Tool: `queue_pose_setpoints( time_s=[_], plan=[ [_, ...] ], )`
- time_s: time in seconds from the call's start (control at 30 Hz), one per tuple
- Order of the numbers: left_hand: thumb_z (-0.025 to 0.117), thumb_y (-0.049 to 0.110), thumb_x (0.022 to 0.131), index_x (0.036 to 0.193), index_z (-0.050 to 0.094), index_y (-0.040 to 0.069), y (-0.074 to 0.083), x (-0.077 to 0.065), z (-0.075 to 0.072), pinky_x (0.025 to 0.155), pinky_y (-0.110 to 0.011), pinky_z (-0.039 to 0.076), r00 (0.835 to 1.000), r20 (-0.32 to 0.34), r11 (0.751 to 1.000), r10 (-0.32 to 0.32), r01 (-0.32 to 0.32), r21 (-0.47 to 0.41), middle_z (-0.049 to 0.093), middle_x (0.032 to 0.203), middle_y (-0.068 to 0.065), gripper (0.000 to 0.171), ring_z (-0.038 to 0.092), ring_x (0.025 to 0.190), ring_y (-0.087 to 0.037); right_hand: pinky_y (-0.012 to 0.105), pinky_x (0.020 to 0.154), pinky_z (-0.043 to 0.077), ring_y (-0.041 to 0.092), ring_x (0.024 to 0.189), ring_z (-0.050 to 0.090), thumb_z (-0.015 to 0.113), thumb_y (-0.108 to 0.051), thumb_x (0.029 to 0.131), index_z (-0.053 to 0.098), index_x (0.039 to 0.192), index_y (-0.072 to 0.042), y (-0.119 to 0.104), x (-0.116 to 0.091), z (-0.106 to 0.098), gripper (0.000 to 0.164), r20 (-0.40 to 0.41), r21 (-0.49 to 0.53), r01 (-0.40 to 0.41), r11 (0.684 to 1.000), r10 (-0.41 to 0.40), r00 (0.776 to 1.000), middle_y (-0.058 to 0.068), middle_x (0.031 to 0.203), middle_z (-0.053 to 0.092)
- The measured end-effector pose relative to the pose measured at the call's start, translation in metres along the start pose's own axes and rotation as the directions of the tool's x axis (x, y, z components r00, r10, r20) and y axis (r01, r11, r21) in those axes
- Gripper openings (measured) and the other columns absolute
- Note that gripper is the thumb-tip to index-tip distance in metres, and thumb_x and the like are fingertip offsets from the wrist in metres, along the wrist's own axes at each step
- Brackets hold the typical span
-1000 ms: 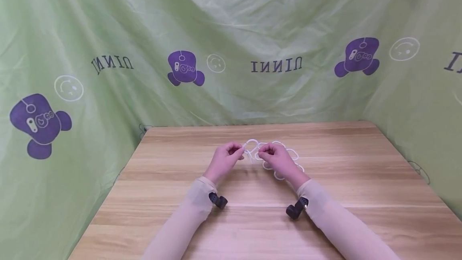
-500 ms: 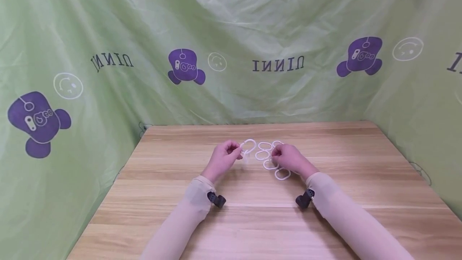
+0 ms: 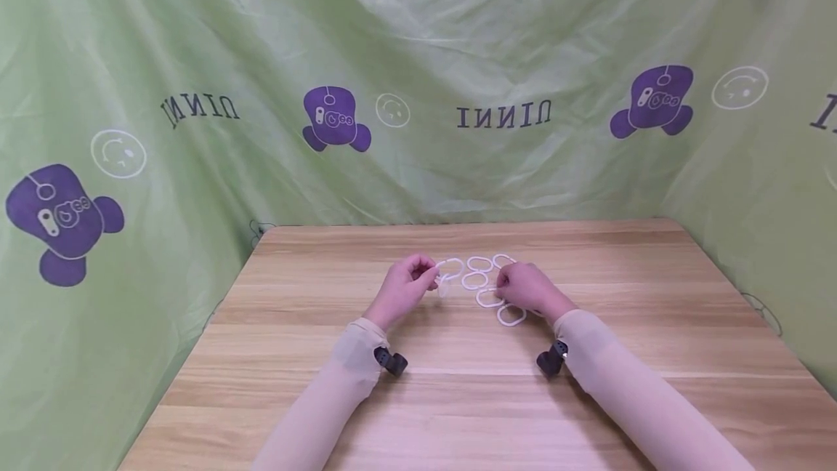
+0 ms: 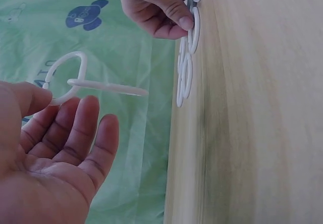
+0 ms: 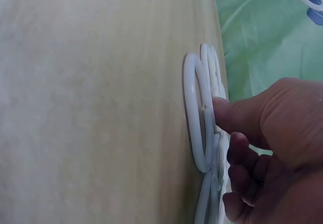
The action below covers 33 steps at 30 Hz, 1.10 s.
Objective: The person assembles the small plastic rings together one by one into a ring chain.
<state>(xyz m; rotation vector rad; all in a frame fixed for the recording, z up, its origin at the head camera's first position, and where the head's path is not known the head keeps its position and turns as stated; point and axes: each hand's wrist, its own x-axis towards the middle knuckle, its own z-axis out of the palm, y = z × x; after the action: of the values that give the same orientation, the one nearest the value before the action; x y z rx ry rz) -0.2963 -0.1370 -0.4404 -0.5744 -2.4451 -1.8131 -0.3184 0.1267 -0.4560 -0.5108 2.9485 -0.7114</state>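
My left hand (image 3: 402, 291) is raised over the table, pinching a white oval plastic ring (image 4: 85, 65) between thumb and fingers. A second white ring (image 4: 113, 87) is linked through it and sticks out sideways in the left wrist view. My right hand (image 3: 532, 288) is low over a group of loose rings, thumb and curled fingers pinching the edge of a white oval ring (image 3: 487, 307). In the right wrist view the thumb (image 5: 237, 114) overlaps the side of the nearest ring (image 5: 191, 90). Part of the group is hidden beneath the right hand.
Several other rings lie close together on the wooden table (image 3: 458, 398), among them a back ring (image 3: 480, 258) and a front ring (image 3: 512, 325). A green printed cloth (image 3: 418, 180) hangs behind and at both sides. Each wrist carries a small black camera (image 3: 552, 359).
My right hand has moved away from the left hand's linked rings, to the right and down to the rings on the table. The left hand has stayed nearly in place, its ring tilting slightly.
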Motion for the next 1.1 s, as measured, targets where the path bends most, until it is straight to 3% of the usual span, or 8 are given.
queue_pose_setpoints(
  time_s=[0.1, 0.23, 0.5, 0.67, 0.77, 1.1],
  plan=[
    [0.062, 0.010, 0.097, 0.100, 0.063, -0.006, -0.001, 0.000, 0.000, 0.079, -0.052, 0.054, 1.000, 0.003, 1.000, -0.001, 0.001, -0.012, 0.065, 0.089, -0.017, 0.016, 0.066, 0.082, -0.036, 0.035, 0.066, 0.046, 0.019, 0.068, 0.054, 0.069, -0.016, 0.086, 0.063, 0.077, -0.012, -0.001, 0.002, 0.003, 0.011, 0.007, -0.045, 0.016, 0.999, -0.015, 1.000, -0.003, 0.069, 0.058],
    [0.061, 0.009, 0.097, 0.102, 0.062, -0.007, -0.001, -0.001, 0.000, 0.076, -0.045, 0.056, 1.000, 0.013, 1.000, 0.003, -0.003, 0.007, 0.065, 0.089, -0.014, 0.017, 0.065, 0.085, -0.040, 0.035, 0.067, 0.045, 0.019, 0.070, 0.053, 0.065, -0.014, 0.089, 0.061, 0.078, -0.013, -0.004, 0.002, 0.005, 0.012, 0.003, -0.040, 0.029, 0.999, -0.029, 1.000, -0.002, 0.070, 0.057],
    [0.061, 0.010, 0.097, 0.102, 0.064, -0.006, 0.002, -0.003, 0.000, 0.068, -0.029, 0.054, 0.999, 0.028, 0.998, 0.019, -0.021, 0.051, 0.066, 0.089, -0.017, 0.017, 0.065, 0.084, -0.040, 0.034, 0.067, 0.045, 0.018, 0.069, 0.052, 0.064, -0.009, 0.093, 0.059, 0.091, -0.008, -0.020, -0.002, -0.006, 0.005, -0.064, 0.202, 0.095, 0.975, -0.084, 0.994, 0.002, 0.076, 0.055],
    [0.063, 0.009, 0.097, 0.101, 0.065, -0.003, 0.001, -0.003, 0.000, 0.070, -0.028, 0.054, 0.999, 0.037, 0.999, 0.028, -0.030, 0.040, 0.066, 0.092, -0.021, 0.014, 0.065, 0.082, -0.032, 0.035, 0.073, 0.048, 0.017, 0.079, 0.057, 0.063, -0.011, 0.095, 0.065, 0.099, -0.007, -0.030, -0.004, -0.017, 0.005, -0.081, 0.304, 0.117, 0.946, -0.097, 0.992, 0.004, 0.088, 0.065],
    [0.063, 0.012, 0.096, 0.102, 0.066, -0.002, -0.002, -0.001, 0.000, 0.071, -0.029, 0.055, 0.998, 0.051, 0.998, 0.032, -0.034, 0.052, 0.067, 0.092, -0.016, 0.015, 0.064, 0.080, -0.021, 0.035, 0.074, 0.048, 0.018, 0.082, 0.058, 0.063, -0.013, 0.096, 0.068, 0.102, -0.007, -0.034, -0.004, -0.022, 0.009, -0.086, 0.341, 0.119, 0.933, -0.095, 0.992, 0.006, 0.093, 0.068],
    [0.062, 0.015, 0.097, 0.101, 0.067, 0.004, 0.002, -0.002, 0.003, 0.070, -0.026, 0.052, 0.987, 0.142, 0.974, 0.075, -0.104, 0.202, 0.068, 0.089, -0.010, 0.012, 0.061, 0.076, -0.012, 0.037, 0.079, 0.050, 0.017, 0.087, 0.062, 0.065, -0.012, 0.095, 0.071, 0.097, -0.011, -0.046, -0.003, -0.025, 0.007, -0.126, 0.359, 0.208, 0.910, -0.174, 0.977, 0.003, 0.094, 0.070]
  ],
)
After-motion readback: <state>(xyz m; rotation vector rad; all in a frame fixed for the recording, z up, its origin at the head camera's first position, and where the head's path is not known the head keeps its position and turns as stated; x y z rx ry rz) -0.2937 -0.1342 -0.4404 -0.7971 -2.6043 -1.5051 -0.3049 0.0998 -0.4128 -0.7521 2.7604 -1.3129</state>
